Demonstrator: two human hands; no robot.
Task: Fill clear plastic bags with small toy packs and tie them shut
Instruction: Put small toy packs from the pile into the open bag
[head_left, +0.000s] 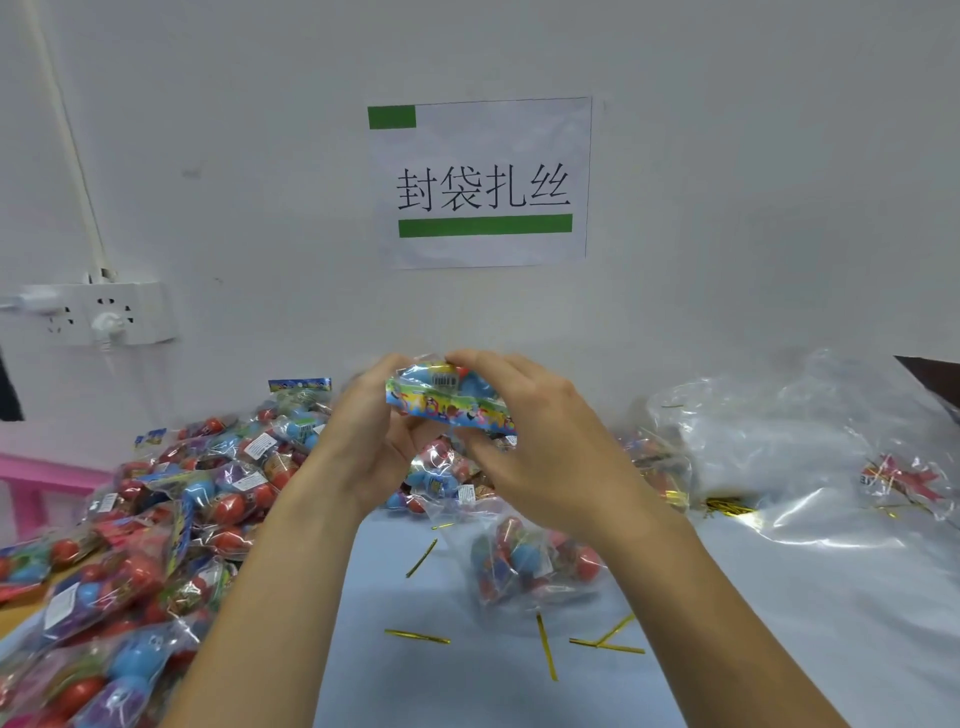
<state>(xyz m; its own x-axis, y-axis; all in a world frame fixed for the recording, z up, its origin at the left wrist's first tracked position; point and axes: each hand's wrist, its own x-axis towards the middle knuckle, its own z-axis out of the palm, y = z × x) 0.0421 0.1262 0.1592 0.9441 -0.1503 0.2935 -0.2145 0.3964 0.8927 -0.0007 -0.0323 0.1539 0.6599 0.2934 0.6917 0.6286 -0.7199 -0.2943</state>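
Both hands, left (371, 441) and right (535, 441), grip one toy pack (451, 400) at frame centre, its long axis running left-right, slightly down to the right. One filled bag (530, 564) lies below it; about six gold ties (417, 636) are scattered along the bottom; the pile (140, 519) at left is too dense to count

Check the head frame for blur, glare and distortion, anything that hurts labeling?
Head view: motion blur on both hands, left hand and right hand, and the toy pack they hold; wall sign sharp; glare streaks on the clear plastic bags at right; wide-angle bowing bends the wall conduit; light flat, shadows soft.
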